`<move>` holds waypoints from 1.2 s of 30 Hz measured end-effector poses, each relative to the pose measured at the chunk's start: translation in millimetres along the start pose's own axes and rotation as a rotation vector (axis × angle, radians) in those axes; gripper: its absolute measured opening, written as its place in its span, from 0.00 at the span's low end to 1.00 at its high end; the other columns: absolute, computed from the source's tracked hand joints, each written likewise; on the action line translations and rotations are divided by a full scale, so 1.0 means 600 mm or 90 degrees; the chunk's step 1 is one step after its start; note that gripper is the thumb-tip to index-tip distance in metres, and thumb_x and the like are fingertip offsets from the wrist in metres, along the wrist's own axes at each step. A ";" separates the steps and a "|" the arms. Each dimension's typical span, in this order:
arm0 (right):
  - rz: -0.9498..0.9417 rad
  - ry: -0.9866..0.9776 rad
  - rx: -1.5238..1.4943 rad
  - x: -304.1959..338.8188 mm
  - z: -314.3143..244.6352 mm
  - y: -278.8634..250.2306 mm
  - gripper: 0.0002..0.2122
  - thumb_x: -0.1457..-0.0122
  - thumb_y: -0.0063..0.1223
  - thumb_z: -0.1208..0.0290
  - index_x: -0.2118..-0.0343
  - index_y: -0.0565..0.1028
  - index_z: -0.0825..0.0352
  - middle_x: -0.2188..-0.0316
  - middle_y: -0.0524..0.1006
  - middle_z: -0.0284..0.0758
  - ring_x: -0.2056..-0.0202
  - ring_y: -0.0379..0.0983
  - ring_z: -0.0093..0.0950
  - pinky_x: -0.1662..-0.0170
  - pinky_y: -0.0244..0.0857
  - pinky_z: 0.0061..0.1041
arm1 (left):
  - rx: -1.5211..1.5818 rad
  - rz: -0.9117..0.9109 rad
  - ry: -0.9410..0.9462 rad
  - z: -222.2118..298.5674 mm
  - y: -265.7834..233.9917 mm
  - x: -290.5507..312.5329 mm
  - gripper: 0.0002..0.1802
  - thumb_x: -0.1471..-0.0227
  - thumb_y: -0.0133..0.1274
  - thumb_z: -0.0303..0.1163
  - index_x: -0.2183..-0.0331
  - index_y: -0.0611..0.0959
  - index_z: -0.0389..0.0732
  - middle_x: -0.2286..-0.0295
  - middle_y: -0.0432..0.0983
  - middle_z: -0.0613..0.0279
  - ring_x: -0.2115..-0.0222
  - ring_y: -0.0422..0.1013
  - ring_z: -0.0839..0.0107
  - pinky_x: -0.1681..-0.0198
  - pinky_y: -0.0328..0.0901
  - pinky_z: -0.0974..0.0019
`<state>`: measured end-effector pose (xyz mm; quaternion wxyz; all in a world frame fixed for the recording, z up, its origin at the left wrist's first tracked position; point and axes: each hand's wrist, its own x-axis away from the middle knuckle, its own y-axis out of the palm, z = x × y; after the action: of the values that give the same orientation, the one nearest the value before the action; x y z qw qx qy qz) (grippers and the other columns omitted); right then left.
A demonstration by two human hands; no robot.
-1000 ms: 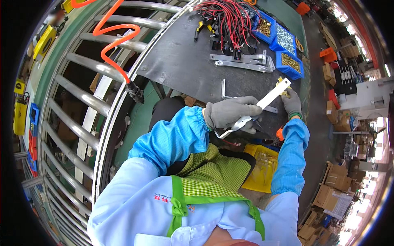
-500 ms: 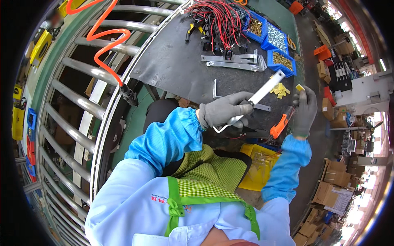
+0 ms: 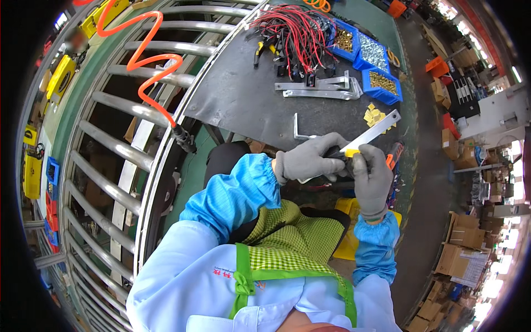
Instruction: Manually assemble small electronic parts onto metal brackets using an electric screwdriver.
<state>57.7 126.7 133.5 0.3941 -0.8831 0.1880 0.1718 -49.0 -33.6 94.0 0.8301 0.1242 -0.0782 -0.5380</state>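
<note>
My gloved left hand (image 3: 312, 159) is closed round a bent metal bracket (image 3: 376, 130), whose flat arm slants up to the right over the black bench mat. In the fingertips of my gloved right hand (image 3: 373, 180) is a small yellow square piece (image 3: 352, 152), held against the bracket beside the left fingers. A dark part at the bracket's bend is mostly hidden between the hands. Beyond the bracket lies a small heap of yellow squares (image 3: 374, 115). Just right of my right hand is an orange-handled tool (image 3: 393, 156), partly covered by it.
More metal brackets (image 3: 321, 88) lie farther up the bench, below a tangle of red and black wires (image 3: 296, 36). Blue bins (image 3: 381, 84) of small hardware line the right edge. An orange coiled hose (image 3: 146, 83) hangs over the roller conveyor (image 3: 119, 146) at left. A yellow crate (image 3: 345, 243) is below.
My right hand has moved left with the yellow square, from beside the heap to the bracket. My left hand still holds the bracket. The whole view has shifted slightly.
</note>
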 end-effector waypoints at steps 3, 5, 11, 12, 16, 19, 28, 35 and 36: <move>0.045 0.076 -0.057 0.004 -0.002 0.001 0.07 0.39 0.52 0.75 0.60 0.73 0.70 0.71 0.75 0.37 0.70 0.74 0.24 0.66 0.68 0.24 | 0.067 0.015 0.029 -0.013 0.002 0.002 0.23 0.42 0.52 0.29 0.48 0.66 0.36 0.65 0.77 0.57 0.66 0.76 0.75 0.65 0.72 0.73; 0.077 0.121 -0.096 0.001 0.002 -0.005 0.07 0.39 0.52 0.75 0.60 0.73 0.70 0.70 0.76 0.37 0.69 0.74 0.25 0.66 0.68 0.25 | 0.051 0.011 0.009 -0.006 -0.002 0.001 0.22 0.42 0.51 0.28 0.48 0.66 0.35 0.65 0.77 0.58 0.65 0.76 0.75 0.65 0.72 0.73; -0.109 -0.015 0.039 -0.004 -0.013 -0.002 0.08 0.42 0.53 0.76 0.59 0.75 0.69 0.69 0.77 0.42 0.67 0.76 0.37 0.63 0.69 0.31 | 0.007 0.019 -0.013 -0.008 -0.003 0.007 0.21 0.41 0.50 0.29 0.48 0.66 0.34 0.67 0.77 0.57 0.68 0.76 0.74 0.66 0.72 0.72; -0.140 0.007 0.021 -0.004 -0.013 -0.009 0.09 0.43 0.54 0.77 0.58 0.76 0.68 0.68 0.76 0.40 0.65 0.76 0.36 0.63 0.69 0.32 | 0.010 0.022 -0.014 -0.009 -0.005 0.008 0.21 0.41 0.50 0.29 0.48 0.66 0.34 0.67 0.77 0.57 0.68 0.76 0.74 0.66 0.72 0.72; -0.165 -0.164 0.243 -0.018 -0.025 -0.029 0.12 0.48 0.57 0.77 0.58 0.77 0.63 0.62 0.72 0.37 0.65 0.74 0.35 0.64 0.69 0.32 | 0.024 -0.036 -0.015 -0.009 -0.009 0.011 0.20 0.40 0.50 0.30 0.49 0.67 0.35 0.68 0.77 0.57 0.68 0.76 0.73 0.66 0.73 0.71; -0.190 -0.168 0.216 -0.020 -0.028 -0.037 0.13 0.48 0.58 0.76 0.58 0.77 0.61 0.60 0.71 0.37 0.67 0.74 0.34 0.64 0.70 0.32 | -0.019 -0.045 -0.064 -0.007 -0.005 0.015 0.19 0.39 0.49 0.31 0.49 0.68 0.37 0.68 0.76 0.58 0.68 0.76 0.73 0.66 0.72 0.71; -0.289 -0.114 0.146 -0.033 -0.026 -0.057 0.11 0.48 0.57 0.75 0.60 0.75 0.62 0.62 0.71 0.36 0.67 0.75 0.38 0.67 0.71 0.33 | -0.022 -0.101 -0.036 -0.028 -0.008 0.008 0.22 0.39 0.51 0.37 0.47 0.68 0.37 0.67 0.74 0.60 0.67 0.75 0.74 0.65 0.72 0.71; -0.314 -0.070 0.107 -0.035 -0.023 -0.060 0.10 0.49 0.57 0.76 0.63 0.75 0.63 0.65 0.71 0.35 0.68 0.75 0.36 0.68 0.71 0.32 | -0.032 -0.118 -0.037 -0.025 -0.007 0.003 0.24 0.39 0.51 0.39 0.47 0.68 0.37 0.66 0.74 0.61 0.67 0.74 0.75 0.66 0.73 0.72; -0.316 -0.068 0.105 -0.034 -0.022 -0.061 0.10 0.49 0.57 0.76 0.63 0.75 0.63 0.65 0.71 0.35 0.68 0.75 0.36 0.68 0.71 0.32 | -0.028 -0.120 -0.033 -0.026 -0.006 0.005 0.25 0.40 0.51 0.40 0.46 0.68 0.37 0.66 0.74 0.60 0.67 0.75 0.75 0.66 0.73 0.72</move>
<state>58.8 143.3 174.0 0.5044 -0.8566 -0.0420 0.1002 -46.5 -35.6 77.9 0.7761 0.0988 -0.0760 -0.6182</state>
